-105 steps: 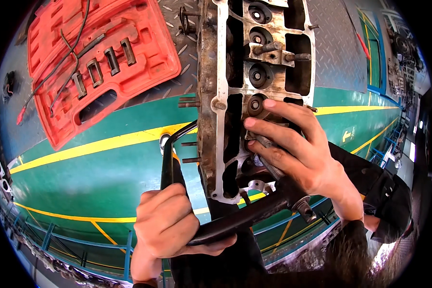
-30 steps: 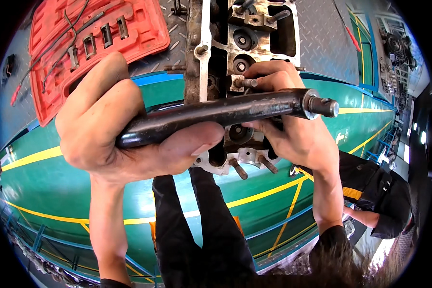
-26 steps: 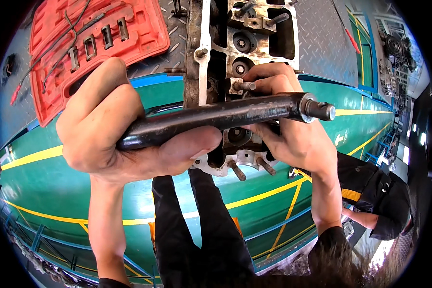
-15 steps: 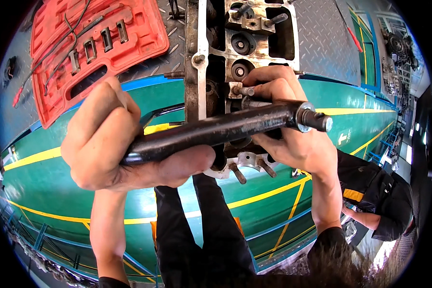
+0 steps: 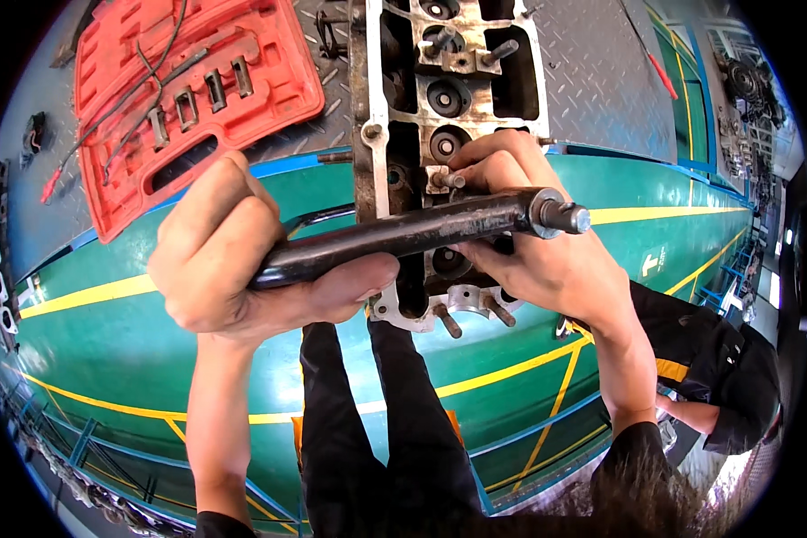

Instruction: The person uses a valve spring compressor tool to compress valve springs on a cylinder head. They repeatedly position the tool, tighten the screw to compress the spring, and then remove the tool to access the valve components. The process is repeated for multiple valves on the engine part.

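Left hand point(image 5: 220, 255) clenches a glossy bent bar point(image 5: 403, 231); right hand point(image 5: 560, 260) curls over stained casting point(image 5: 472, 109), grip hidden.

I'm making out no words or numbers that I could read with certainty from here. Over on the right, a bold white sign point(image 5: 648, 265) is standing out on the green floor point(image 5: 610, 247), painted in a stem-and-crossbar shape, and it is lying just to the near side of a yellow line point(image 5: 659, 215). Beside it, on its right, smaller white marks point(image 5: 662, 261) are running in a short cluster, looking like lettering but staying too small to read. Farther right, a tiny pale mark point(image 5: 733, 360) is showing on a co-worker's black clothing point(image 5: 749, 381), likewise too small to read.
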A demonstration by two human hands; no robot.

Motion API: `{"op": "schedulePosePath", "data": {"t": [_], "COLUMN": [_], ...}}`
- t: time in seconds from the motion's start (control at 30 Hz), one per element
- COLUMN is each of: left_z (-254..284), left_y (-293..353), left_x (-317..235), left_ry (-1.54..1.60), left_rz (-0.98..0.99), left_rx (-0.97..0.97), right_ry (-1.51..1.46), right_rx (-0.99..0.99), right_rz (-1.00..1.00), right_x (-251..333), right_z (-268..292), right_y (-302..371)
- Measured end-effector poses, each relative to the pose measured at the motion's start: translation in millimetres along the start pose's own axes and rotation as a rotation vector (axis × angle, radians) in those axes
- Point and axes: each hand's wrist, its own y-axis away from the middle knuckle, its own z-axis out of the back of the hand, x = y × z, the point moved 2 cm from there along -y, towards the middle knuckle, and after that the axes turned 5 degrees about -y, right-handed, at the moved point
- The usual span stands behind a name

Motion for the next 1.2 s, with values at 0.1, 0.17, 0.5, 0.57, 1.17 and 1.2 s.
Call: {"op": "schedulePosePath", "data": {"t": [0.1,0.17,0.5,0.57,1.17,1.2], "left_z": [5,8,-4,-3,-14,-15], "left_y": [-2,3,-28,-27,-33,-34], "left_x": [0,3,24,31,39,39], "left_ry": [-0.029,-0.052,-0.146,-0.146,-0.21,-0.225], "left_rz": [0.038,0.05,-0.033,-0.037,-0.012,-0.006], "left_rx": [0.047,0.07,-0.072,-0.048,-0.161,-0.172], "right_ry": [-0.01,-0.014,-0.003,-0.009,0.031,0.036], "right_rx": [-0.002,0.004,0.035,0.038,0.013,0.008], "right_rz": [0.036,0.049,0.102,0.104,0.166,0.173], "right_x": [3,2,-10,-13,-15,-12], "right_z": [0,-2,-6,-8,-3,-3], "right_y": [-4,-6,-35,-36,-47,-48]}}
